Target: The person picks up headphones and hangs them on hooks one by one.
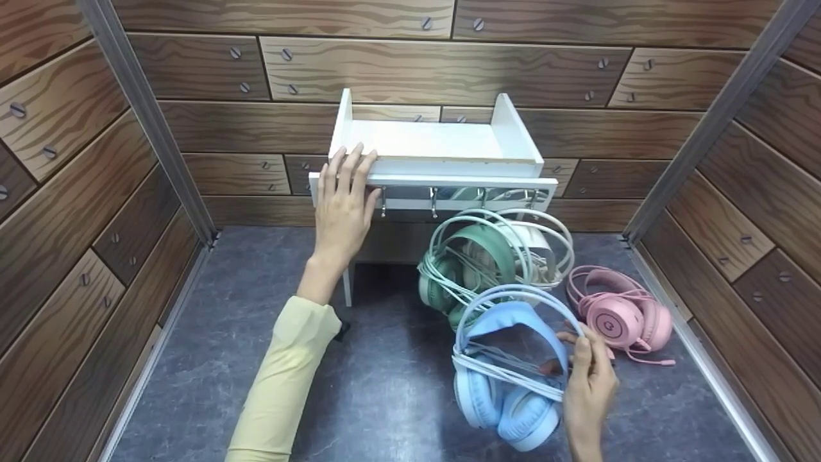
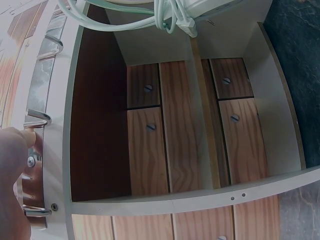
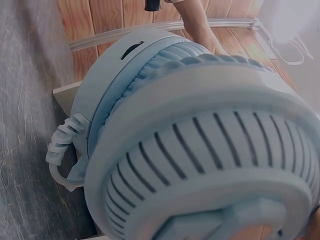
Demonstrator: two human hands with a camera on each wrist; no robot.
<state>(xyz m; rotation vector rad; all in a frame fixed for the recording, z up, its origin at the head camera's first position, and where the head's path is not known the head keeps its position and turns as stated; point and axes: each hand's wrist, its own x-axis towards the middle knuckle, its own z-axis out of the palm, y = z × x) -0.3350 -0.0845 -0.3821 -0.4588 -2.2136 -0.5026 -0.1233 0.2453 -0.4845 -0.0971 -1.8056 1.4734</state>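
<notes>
Overhand, left hand [image 1: 342, 215] rests on shelf [image 1: 423, 140]; right hand [image 1: 589, 382] grips blue headphones [image 1: 529, 420].

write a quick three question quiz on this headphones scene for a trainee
1. Which hand holds the blue headphones?
2. True or false: the pink headphones rest on the floor.
3. The left hand rests on:
A) the green headphones
B) the white shelf unit
C) the pink headphones

Key: 1. The right hand. 2. True. 3. B.
</notes>
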